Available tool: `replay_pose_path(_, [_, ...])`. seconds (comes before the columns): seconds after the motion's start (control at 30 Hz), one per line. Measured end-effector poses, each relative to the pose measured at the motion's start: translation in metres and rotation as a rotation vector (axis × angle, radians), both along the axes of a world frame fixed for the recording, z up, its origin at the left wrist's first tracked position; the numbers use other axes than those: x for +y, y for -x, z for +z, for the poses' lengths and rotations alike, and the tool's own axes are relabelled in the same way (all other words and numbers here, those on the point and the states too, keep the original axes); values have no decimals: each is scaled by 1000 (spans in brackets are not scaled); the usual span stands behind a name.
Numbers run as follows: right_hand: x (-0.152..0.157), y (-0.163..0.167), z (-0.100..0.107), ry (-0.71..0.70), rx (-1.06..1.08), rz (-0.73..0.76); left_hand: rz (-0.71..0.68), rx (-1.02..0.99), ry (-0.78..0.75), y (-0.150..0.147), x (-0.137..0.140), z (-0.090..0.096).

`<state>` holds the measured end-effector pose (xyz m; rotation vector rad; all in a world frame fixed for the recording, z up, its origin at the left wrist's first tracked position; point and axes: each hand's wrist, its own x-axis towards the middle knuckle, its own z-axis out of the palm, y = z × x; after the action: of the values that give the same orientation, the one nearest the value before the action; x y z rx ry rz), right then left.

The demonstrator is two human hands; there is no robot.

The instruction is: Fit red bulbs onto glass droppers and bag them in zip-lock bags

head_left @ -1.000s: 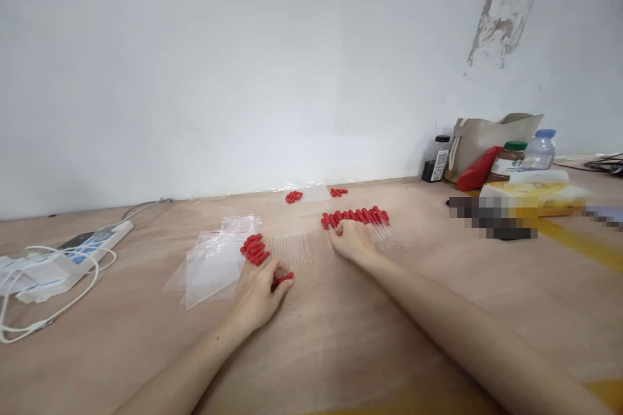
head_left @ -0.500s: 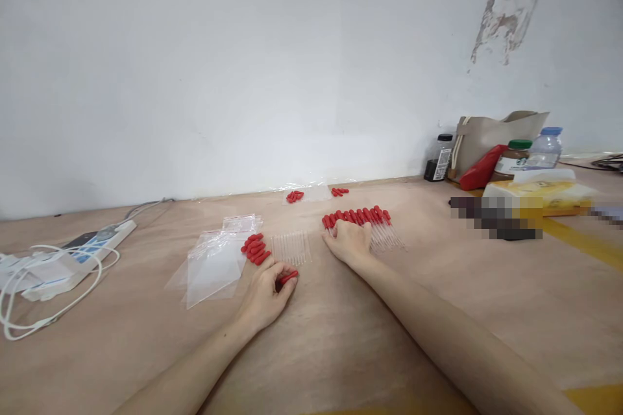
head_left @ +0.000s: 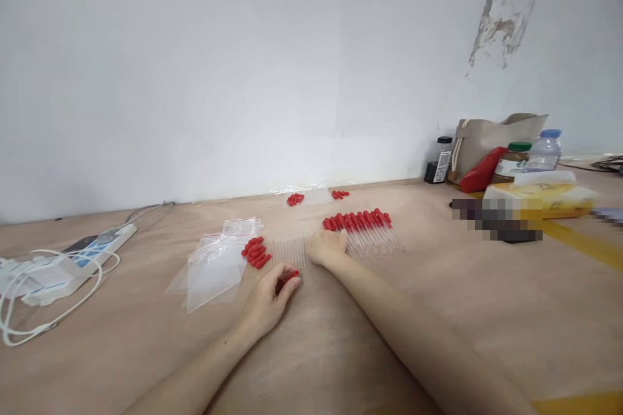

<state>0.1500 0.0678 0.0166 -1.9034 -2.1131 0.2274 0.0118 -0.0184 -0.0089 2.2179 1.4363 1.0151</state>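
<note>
My left hand rests on the table with its fingers closed on a red rubber bulb. Just beyond it lies a small pile of red rubber bulbs. A row of thin, clear glass tubes is laid out side by side to the right of that pile. At the row's right end is my right hand, its fingers curled together; whatever they pinch is hidden. Beyond and to the right of this hand, several droppers lie in a slanted row, red bulbs fitted on their glass tubes.
Clear zip bags are spread left of the bulbs. A bag with red-bulbed pieces lies by the wall. Far left sits a power strip with white cables. Bottles, a grey bag and a tissue pack stand at right.
My right hand has moved left and nearer, from the finished droppers to the right end of the bare tubes. My left hand still holds the bulb in nearly the same place.
</note>
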Motion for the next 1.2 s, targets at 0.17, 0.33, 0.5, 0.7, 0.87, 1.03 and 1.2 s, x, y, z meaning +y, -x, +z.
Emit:
replay_pose_path(0.17, [-19, -31, 5, -66, 43, 96, -71, -68, 79, -5, -2, -5])
replay_pose_path(0.33, [-50, -90, -12, -276, 379, 451, -130, -138, 143, -19, -4, -3])
replay_pose_path(0.5, [-75, -116, -23, -375, 398, 536, -162, -199, 193, -28, -3, -7])
replay_pose_path(0.7, [-87, -109, -23, -341, 310, 600, -148, -155, 178, -27, -6, -9])
replay_pose_path(0.87, [-88, -106, -27, -323, 323, 631, -139, -121, 159, -28, -7, -9])
replay_pose_path(1.03, [-88, -105, -29, -284, 354, 671, -137, -123, 100, -27, -7, -11])
replay_pose_path(1.2, [-84, -108, -28, -245, 344, 705, -214, -78, 35, -26, -13, -5])
